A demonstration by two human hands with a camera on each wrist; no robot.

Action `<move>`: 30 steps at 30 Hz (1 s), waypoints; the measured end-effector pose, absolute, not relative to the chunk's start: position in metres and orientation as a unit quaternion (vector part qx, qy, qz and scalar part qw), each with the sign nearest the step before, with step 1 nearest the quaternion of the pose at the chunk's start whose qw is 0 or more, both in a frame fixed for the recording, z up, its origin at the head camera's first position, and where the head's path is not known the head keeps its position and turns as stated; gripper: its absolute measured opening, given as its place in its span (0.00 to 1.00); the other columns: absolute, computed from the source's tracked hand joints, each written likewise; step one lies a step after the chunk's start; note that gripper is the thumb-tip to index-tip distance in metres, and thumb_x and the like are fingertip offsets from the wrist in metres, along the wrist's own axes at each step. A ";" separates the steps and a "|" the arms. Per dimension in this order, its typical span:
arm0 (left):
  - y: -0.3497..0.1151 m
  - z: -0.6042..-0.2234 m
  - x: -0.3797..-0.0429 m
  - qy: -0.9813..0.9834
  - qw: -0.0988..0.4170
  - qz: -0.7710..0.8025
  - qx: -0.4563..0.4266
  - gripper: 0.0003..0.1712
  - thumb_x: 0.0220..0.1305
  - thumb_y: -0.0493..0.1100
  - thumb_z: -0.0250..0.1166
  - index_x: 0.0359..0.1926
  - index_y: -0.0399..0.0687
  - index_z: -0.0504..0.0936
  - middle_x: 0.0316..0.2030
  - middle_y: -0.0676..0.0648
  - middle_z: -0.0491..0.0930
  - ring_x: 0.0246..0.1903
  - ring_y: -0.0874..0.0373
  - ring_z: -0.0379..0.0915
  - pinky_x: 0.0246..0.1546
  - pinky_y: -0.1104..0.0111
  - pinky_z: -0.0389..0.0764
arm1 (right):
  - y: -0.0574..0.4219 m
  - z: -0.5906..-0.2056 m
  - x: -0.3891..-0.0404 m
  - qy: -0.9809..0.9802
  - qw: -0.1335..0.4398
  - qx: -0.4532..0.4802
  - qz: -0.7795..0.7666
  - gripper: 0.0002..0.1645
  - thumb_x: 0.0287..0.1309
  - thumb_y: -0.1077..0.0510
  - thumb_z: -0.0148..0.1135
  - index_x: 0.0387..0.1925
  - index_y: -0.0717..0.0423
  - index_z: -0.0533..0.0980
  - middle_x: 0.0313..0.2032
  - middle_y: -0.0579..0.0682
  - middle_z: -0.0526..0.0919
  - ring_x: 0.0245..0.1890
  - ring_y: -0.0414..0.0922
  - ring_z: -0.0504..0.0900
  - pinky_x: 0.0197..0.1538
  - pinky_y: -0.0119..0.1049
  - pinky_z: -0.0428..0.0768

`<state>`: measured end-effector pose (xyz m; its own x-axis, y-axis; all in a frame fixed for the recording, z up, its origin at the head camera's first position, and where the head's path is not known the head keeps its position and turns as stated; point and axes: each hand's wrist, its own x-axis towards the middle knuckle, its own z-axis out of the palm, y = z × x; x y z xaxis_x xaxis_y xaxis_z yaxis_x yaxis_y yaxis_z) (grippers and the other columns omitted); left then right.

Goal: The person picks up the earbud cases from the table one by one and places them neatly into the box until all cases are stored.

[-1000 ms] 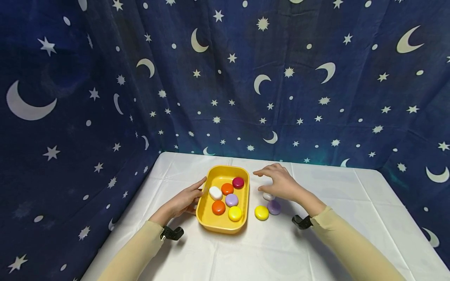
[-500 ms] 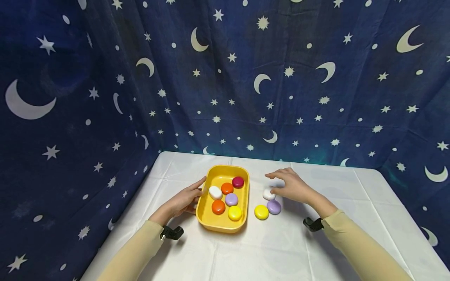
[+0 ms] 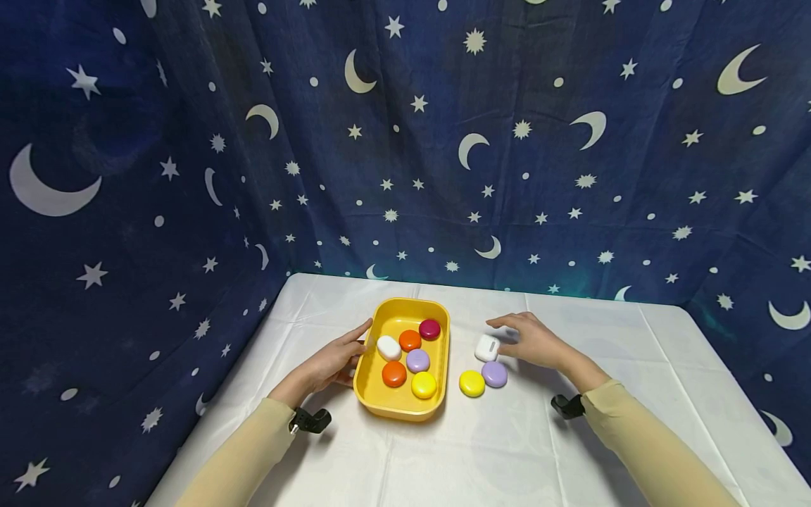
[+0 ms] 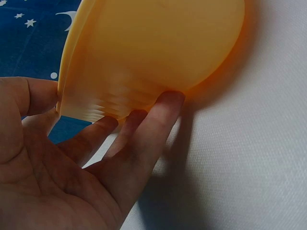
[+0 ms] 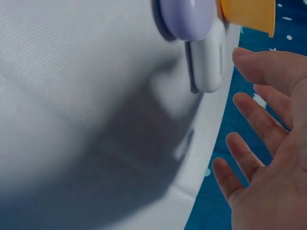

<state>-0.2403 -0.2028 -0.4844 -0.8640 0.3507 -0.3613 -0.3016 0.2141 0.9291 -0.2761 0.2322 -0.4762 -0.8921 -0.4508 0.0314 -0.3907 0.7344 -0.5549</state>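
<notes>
A yellow plastic tray stands on the white cloth with several smooth rounded pieces inside. My left hand rests against its left wall. In the left wrist view, those fingertips touch the wall from outside and low down. To the tray's right lies a white rounded-rectangular piece with a narrow grey slot on top. Touching its front edge is a lilac disc, with a yellow disc beside that. My right hand is spread loosely, thumb tip close by the white piece, holding nothing.
In the tray are a white oval piece, orange discs, a lilac disc, a yellow disc and a crimson disc. A blue star-and-moon curtain rises behind and left of the table.
My right hand has drawn back to the right, away from the tray. The white piece beside it is uncovered and now shows its slot. My left hand and the tray stay put.
</notes>
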 end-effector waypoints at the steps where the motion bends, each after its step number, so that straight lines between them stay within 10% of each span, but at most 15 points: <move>1: -0.203 -0.484 -0.240 0.734 0.260 0.627 0.017 0.38 0.77 0.45 0.51 0.82 0.68 0.50 0.55 0.33 0.82 0.50 0.46 0.82 0.40 0.51 0.87 | 0.233 -0.478 -0.277 0.929 0.058 -0.226 -0.288 0.34 0.58 0.55 0.73 0.67 0.54 0.77 0.62 0.55 0.79 0.63 0.59 0.68 0.62 0.62 0.70; 16: -0.203 -0.483 -0.240 0.729 0.265 0.630 0.023 0.37 0.78 0.44 0.49 0.82 0.67 0.49 0.59 0.32 0.79 0.51 0.44 0.82 0.40 0.50 0.87 | 0.223 -0.495 -0.288 0.914 0.141 -0.195 -0.327 0.38 0.58 0.71 0.64 0.70 0.47 0.75 0.67 0.54 0.75 0.67 0.59 0.64 0.68 0.65 0.64; 30: -0.203 -0.484 -0.241 0.737 0.259 0.624 0.016 0.37 0.77 0.44 0.49 0.82 0.68 0.51 0.53 0.34 0.82 0.48 0.46 0.82 0.40 0.52 0.87 | 0.228 -0.504 -0.288 0.930 0.098 -0.180 -0.303 0.36 0.52 0.57 0.79 0.64 0.48 0.79 0.62 0.53 0.80 0.62 0.56 0.67 0.65 0.60 0.68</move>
<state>-0.2409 -0.2026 -0.4838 -0.8649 0.3468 -0.3628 -0.3004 0.2214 0.9278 -0.2884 0.2276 -0.5038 -0.9155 -0.3955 -0.0735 -0.2761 0.7507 -0.6002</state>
